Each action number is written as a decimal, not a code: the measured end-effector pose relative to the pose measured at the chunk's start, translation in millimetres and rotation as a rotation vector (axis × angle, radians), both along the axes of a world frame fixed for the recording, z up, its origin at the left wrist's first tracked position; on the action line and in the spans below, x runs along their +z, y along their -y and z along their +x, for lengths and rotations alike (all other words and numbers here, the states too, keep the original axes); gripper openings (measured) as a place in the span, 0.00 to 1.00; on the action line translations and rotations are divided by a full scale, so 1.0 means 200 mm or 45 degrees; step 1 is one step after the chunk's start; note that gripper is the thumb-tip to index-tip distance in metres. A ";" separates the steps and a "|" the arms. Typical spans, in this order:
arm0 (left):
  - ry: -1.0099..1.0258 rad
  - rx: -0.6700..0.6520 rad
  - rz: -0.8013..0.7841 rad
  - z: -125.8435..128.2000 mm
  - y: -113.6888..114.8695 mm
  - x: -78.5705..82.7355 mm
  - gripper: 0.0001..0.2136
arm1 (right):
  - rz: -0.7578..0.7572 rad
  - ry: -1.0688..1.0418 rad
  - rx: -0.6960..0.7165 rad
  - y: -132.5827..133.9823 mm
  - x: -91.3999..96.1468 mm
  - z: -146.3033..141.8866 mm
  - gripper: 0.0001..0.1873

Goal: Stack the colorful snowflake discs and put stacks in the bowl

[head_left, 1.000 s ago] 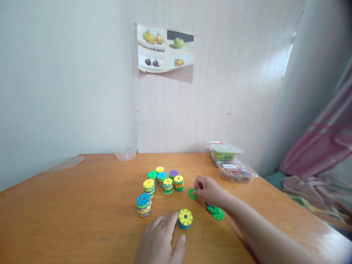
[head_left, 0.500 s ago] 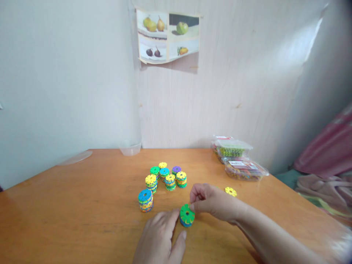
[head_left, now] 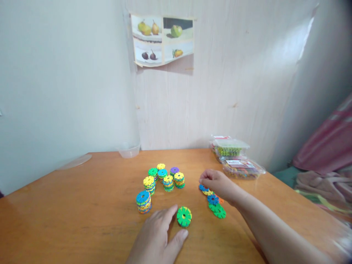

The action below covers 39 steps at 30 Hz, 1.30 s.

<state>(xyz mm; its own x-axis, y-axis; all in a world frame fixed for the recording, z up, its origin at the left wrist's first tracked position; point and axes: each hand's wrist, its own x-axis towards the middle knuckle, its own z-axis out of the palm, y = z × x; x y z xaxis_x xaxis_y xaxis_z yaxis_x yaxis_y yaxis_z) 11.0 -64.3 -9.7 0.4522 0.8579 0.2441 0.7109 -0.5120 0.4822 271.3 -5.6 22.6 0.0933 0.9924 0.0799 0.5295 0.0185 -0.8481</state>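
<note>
- While I watch from a distance, the green-topped stack point(head_left: 184, 222) stands upright on the worktop point(head_left: 82, 220), its short axis vertical and its round, slotted face pointing up.
- I find it well out from the worktop's far edge, roughly midway between the left and right edges.
- I count 8 other stacks point(head_left: 168, 184), also upright, all nearer the far edge.
- Loose discs point(head_left: 219, 212) lie flat and overlapping in a row toward the right edge, its long axis slanting from far left to near right.
- Compared with 0.5 s ago, my right hand point(head_left: 218, 185) has left the stack for the far end of that row; 1.0 s ago the stack's top was yellow, and now it is green.
- My left hand point(head_left: 158, 233) is palm down just beside the stack, thumb and index finger spread apart around its left and near sides.
- My right forearm enters from the near right, fingers curled, thumb and index finger drawn together over a blue disc point(head_left: 202, 187); whether they pinch it, I cannot tell.
</note>
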 end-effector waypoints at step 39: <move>-0.026 -0.248 0.099 0.01 -0.17 -0.02 0.26 | -0.059 1.339 -0.081 0.00 0.01 0.02 0.22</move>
<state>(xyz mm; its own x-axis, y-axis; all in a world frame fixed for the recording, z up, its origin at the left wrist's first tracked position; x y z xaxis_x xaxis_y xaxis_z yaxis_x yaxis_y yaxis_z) 13.2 -30.0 -12.9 0.6133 0.7327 0.2951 0.6042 -0.6758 0.4221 275.3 -5.0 25.2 0.0509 0.9923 0.1131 0.9977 -0.0557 0.0395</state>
